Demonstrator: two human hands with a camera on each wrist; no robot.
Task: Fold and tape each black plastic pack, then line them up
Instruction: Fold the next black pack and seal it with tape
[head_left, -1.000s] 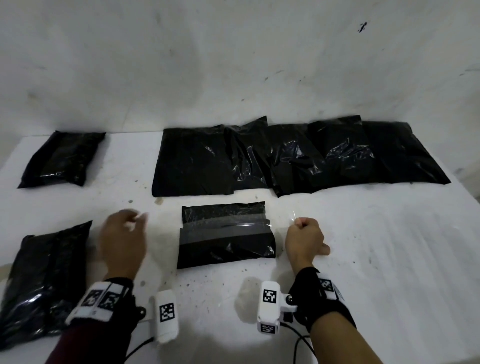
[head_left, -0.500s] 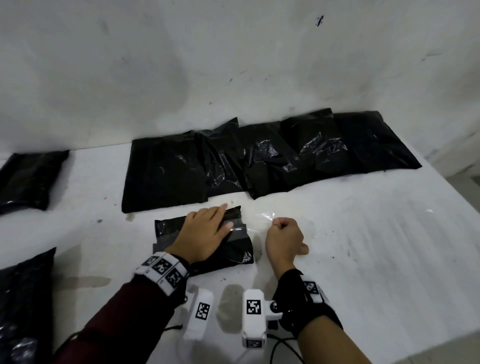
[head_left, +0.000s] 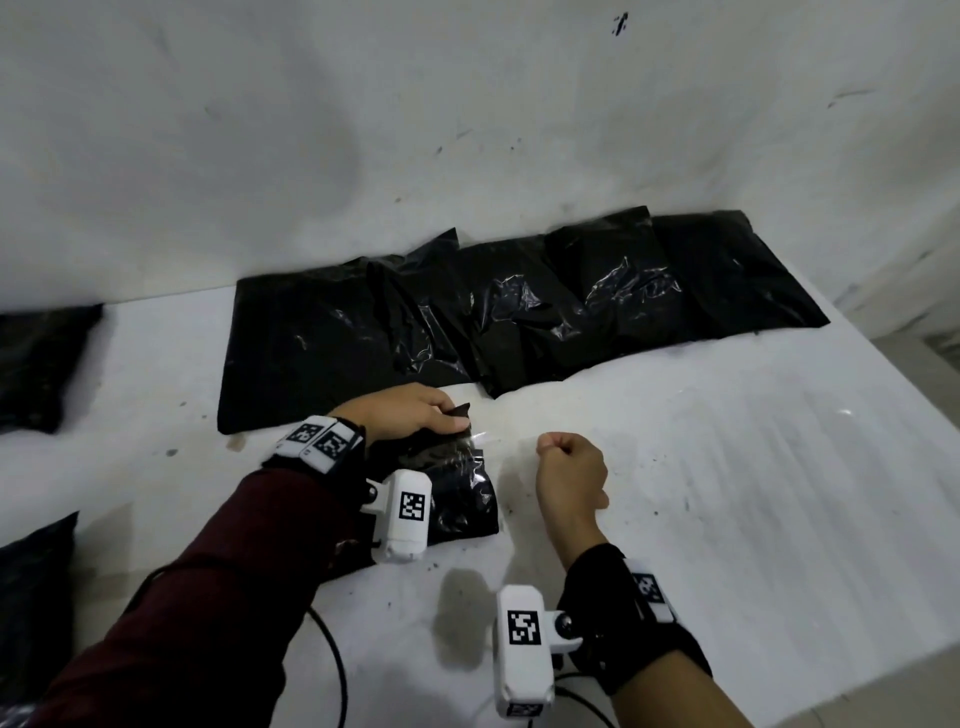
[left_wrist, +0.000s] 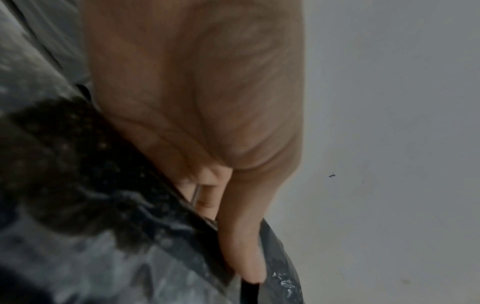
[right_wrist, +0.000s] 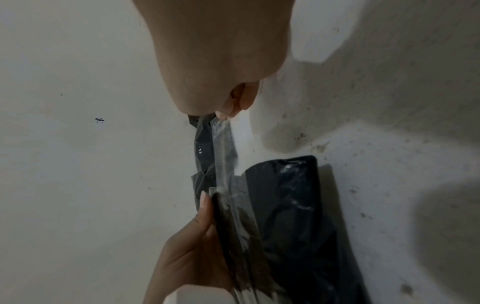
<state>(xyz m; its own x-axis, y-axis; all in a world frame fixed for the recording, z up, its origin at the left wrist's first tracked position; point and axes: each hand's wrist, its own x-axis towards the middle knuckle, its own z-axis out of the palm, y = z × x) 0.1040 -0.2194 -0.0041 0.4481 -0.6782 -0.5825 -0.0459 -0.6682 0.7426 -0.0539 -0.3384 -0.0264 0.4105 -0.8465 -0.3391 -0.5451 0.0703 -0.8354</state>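
Observation:
A folded black plastic pack (head_left: 460, 501) lies on the white table (head_left: 727, 493) in front of me, with its far edge tipped up. My left hand (head_left: 445, 419) grips that raised far edge, thumb along the plastic (left_wrist: 241, 242). A strip of clear tape (head_left: 485, 440) runs from the pack's top to my right hand (head_left: 549, 448), which pinches its free end in a closed fist. In the right wrist view the tape (right_wrist: 223, 144) stretches taut from the fingertips to the pack (right_wrist: 285, 205), and the left hand (right_wrist: 192, 246) holds the pack's edge.
Several black packs (head_left: 519, 322) overlap in a row along the back wall. One more pack (head_left: 36, 364) lies at far left and another (head_left: 31, 597) at near left. The table's right edge (head_left: 893, 395) drops off. Cables (head_left: 337, 670) trail near the front.
My left hand came in from the left, pressed on the pack, then took hold of its far edge and tipped it up. The right hand kept pinching the tape end.

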